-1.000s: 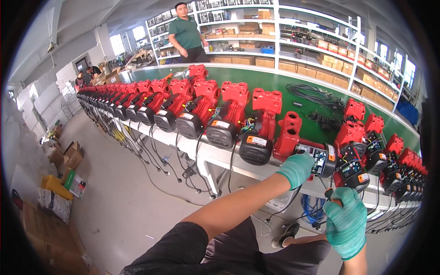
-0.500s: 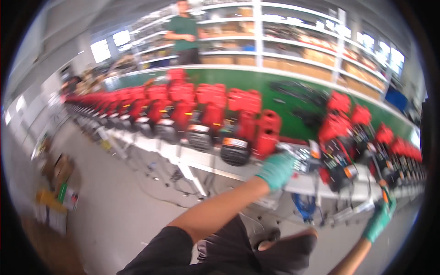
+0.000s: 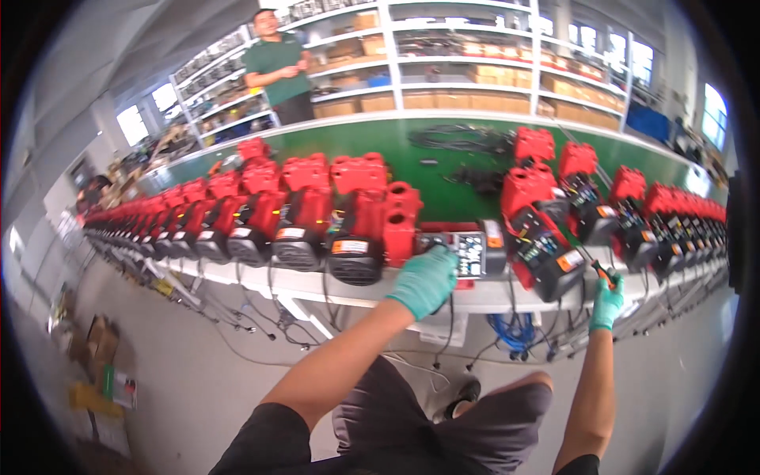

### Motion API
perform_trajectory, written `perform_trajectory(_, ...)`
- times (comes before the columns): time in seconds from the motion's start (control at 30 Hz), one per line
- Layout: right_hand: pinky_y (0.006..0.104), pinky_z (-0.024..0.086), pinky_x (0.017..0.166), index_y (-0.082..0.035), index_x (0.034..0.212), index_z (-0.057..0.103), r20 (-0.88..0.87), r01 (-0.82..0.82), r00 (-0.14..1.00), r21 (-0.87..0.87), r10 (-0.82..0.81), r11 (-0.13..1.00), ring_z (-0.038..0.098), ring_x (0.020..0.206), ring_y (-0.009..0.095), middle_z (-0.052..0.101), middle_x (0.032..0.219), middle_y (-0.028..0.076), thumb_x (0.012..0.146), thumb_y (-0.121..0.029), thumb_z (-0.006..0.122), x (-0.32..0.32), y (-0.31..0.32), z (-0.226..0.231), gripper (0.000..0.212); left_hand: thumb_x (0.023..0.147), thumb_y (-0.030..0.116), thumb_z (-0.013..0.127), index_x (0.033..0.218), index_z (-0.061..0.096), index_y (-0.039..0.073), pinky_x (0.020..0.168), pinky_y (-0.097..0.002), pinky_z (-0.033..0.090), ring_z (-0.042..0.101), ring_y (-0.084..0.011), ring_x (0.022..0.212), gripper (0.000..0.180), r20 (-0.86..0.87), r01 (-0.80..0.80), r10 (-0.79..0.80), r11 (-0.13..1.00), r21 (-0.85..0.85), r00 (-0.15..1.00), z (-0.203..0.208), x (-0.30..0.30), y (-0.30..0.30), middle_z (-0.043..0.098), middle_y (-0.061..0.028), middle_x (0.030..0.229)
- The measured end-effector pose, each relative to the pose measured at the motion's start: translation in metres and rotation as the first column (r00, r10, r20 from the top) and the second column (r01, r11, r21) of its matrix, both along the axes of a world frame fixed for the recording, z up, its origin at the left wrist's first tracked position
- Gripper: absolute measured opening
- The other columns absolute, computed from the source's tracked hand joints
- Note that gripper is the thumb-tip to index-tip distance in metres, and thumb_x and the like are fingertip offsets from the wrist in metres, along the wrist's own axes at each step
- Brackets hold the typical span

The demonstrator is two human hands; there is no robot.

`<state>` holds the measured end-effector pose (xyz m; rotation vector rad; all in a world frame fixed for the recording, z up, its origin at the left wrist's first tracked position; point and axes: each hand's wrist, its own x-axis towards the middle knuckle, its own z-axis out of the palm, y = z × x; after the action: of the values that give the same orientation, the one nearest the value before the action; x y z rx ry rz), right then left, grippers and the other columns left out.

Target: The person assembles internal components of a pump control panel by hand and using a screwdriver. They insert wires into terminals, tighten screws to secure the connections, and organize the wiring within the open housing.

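A red and black motor unit [image 3: 402, 224] lies on its side at the bench's front edge, its open housing baring a light circuit board [image 3: 472, 257]. My left hand [image 3: 427, 281], in a green glove, grips this unit beside the board; its fingertips are partly hidden. In my right hand [image 3: 607, 305], gloved likewise, is a screwdriver [image 3: 605, 275] with an orange and black handle. Its shaft points up and left, close to another unit [image 3: 546, 252] with exposed wiring. Whether the tip touches that unit I cannot tell.
Rows of similar red units [image 3: 305, 198] line the green bench [image 3: 443, 186] on both sides. Black cables [image 3: 459, 136] lie on its far part. Power cords and a blue cable coil [image 3: 514, 332] hang below the front edge. Beyond the bench stands a person [image 3: 277, 71] before shelves.
The view has swung to the right and sharpened. My left hand stays at the opened unit, while my right hand with the screwdriver has come up and inward toward the neighbouring units.
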<state>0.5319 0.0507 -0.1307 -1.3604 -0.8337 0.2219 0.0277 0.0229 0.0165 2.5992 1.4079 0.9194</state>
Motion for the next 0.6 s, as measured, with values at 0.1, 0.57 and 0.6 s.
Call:
perform_trajectory(0.1, 0.0352, 0.051, 0.092, -0.003, 0.134, 0.061, 0.521, 0.000, 0.848, -0.193, 0.103, 0.981, 0.065, 0.099, 0.022, 0.068, 0.111, 0.010, 0.090, -0.001, 0.070, -0.048, 0.023, 0.011, 0.045, 0.088, 0.018, 0.065, 0.098, 0.066, 0.005, 0.084, -0.0484, 0.054, 0.066, -0.0370, 0.091, 0.017, -0.052, -0.120, 0.119, 0.992, -0.022, 0.992, -0.001, -0.012, -0.007, 0.066, -0.0174, 0.098)
perform_trajectory(0.57, 0.0318, 0.054, 0.085, -0.001, 0.116, 0.067, 0.677, -0.416, 0.679, 0.036, 0.284, 0.908, 0.066, 0.095, 0.020, 0.067, 0.106, 0.009, 0.091, 0.003, 0.068, -0.202, -0.088, 0.144, 0.026, 0.091, 0.019, 0.068, 0.100, 0.068, 0.005, 0.081, -0.0469, 0.054, 0.065, -0.0377, 0.087, 0.017, -0.023, 0.087, -0.084, 0.948, 0.305, 0.996, -0.006, -0.051, 0.001, 0.066, -0.0155, 0.095)
perform_trajectory(0.6, 0.0316, 0.053, 0.081, -0.003, 0.114, 0.068, 0.686, -0.506, 0.624, -0.011, 0.374, 0.863, 0.067, 0.090, 0.023, 0.067, 0.106, 0.011, 0.090, 0.002, 0.069, -0.223, -0.091, 0.158, 0.025, 0.091, 0.018, 0.067, 0.100, 0.069, 0.006, 0.080, -0.0475, 0.054, 0.065, -0.0384, 0.086, 0.015, -0.045, 0.059, -0.048, 0.958, 0.281, 0.998, -0.003, -0.049, 0.003, 0.066, -0.0154, 0.094)
